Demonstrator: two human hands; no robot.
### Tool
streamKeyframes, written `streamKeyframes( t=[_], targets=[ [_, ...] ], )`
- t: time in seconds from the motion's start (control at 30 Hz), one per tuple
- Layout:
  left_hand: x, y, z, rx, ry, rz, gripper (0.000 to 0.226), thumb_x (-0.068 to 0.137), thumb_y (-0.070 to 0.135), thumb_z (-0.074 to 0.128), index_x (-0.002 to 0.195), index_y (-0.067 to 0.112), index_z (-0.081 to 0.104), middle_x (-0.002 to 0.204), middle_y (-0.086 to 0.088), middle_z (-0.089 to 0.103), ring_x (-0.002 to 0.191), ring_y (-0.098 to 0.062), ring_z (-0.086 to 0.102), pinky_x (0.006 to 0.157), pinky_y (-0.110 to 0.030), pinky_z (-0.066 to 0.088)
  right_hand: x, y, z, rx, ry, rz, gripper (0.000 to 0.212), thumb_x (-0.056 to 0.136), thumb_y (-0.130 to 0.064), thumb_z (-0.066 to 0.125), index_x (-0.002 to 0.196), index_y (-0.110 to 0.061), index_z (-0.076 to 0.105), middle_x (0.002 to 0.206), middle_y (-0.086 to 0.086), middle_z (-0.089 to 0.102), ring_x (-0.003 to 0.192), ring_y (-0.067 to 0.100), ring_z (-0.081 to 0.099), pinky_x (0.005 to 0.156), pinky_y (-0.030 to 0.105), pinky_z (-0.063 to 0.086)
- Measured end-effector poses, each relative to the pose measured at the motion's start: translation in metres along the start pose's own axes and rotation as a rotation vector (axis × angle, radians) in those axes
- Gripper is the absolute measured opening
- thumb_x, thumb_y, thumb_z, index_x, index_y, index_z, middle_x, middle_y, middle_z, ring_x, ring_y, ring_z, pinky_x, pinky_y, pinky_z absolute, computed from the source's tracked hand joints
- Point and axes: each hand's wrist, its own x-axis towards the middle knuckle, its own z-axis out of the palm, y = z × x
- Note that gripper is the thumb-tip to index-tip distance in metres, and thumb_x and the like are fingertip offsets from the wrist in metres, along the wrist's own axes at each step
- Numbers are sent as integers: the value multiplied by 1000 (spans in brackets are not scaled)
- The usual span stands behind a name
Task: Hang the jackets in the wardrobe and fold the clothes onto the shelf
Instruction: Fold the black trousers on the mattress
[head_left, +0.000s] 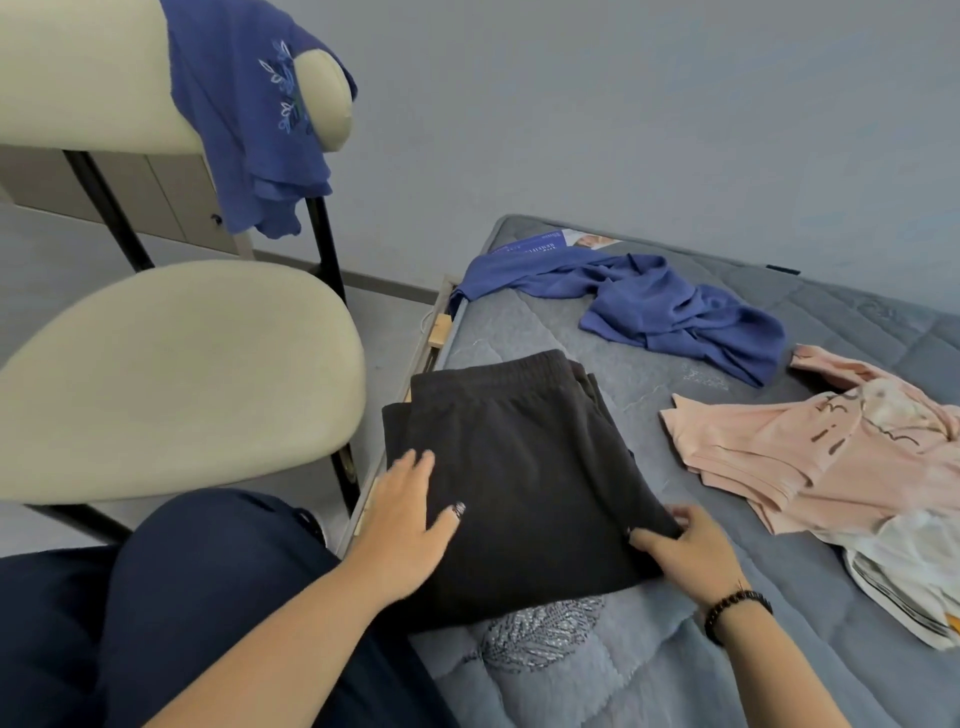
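Note:
Dark grey folded trousers lie on the grey-blue mattress, waistband away from me. My left hand rests flat on their left side with straight fingers. My right hand pinches the trousers' near right corner between thumb and fingers. A crumpled blue garment lies farther back on the mattress. A pink printed top lies to the right, with a white garment beside it. Another blue embroidered garment hangs over the chair back.
A cream padded chair with black legs stands left of the bed, close to my knee. A booklet lies at the mattress's far corner. A pale wall rises behind. A low cabinet stands behind the chair.

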Motion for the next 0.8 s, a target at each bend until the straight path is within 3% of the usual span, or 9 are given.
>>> streamKeyframes(
  t=[0.1,0.2,0.27,0.33,0.43,0.53,0.63,0.7,0.8],
  targets=[
    [21,-6,4,-150,56,-256,68,93,42,51,147,14,18,151,-7,30,137,-27,31,114,-41,27,24,-30,5,-33,20,-116,77,69,-34,83,132,-8,46,128,10,52,109,25,55,86,32,45],
    [31,-6,4,-392,27,-331,52,90,37,58,135,22,36,128,4,53,112,-19,53,94,-35,46,60,-59,18,-51,-58,-63,92,57,-55,84,129,-8,52,126,7,58,108,24,59,91,34,48],
    [36,-7,1,-471,69,-341,39,89,36,62,123,25,47,115,8,57,102,-13,54,86,-29,45,83,-69,22,-68,-98,-29,76,49,-59,85,102,-8,64,104,7,67,89,21,64,81,33,52],
    [41,-7,-5,-543,158,-377,35,86,33,68,114,25,50,108,8,58,100,-13,55,86,-29,46,95,-81,22,-42,-166,-11,57,53,-51,87,80,-7,65,84,8,69,75,22,65,70,30,52],
    [49,-10,-10,-422,331,-295,38,83,25,73,116,18,56,105,8,61,99,-9,58,85,-21,45,104,-89,23,-3,-282,16,54,59,-41,87,94,-6,66,89,9,72,81,24,69,66,30,55],
    [54,-6,-9,-322,394,-240,27,83,21,71,105,18,57,96,9,63,92,-8,59,81,-20,46,111,-86,28,81,-340,16,46,68,-30,84,102,-7,66,90,10,73,81,25,71,63,27,54],
    [58,-12,-6,-409,275,-448,26,80,39,67,93,18,61,91,5,67,85,-12,63,72,-28,51,118,-82,31,102,-389,-26,44,74,-31,78,110,-10,64,99,8,72,89,26,70,80,36,55],
    [56,-14,-7,-533,110,-529,29,81,47,62,95,22,67,93,4,69,87,-16,65,79,-34,54,119,-82,35,79,-394,-99,38,81,-31,72,114,-15,61,104,4,70,95,23,67,88,38,52],
    [48,-7,-5,-431,35,-455,28,91,48,51,99,23,62,95,5,66,90,-17,63,84,-35,52,113,-82,43,16,-289,-210,38,83,-32,70,117,-21,58,113,1,66,103,21,62,96,38,47]
  ],
)
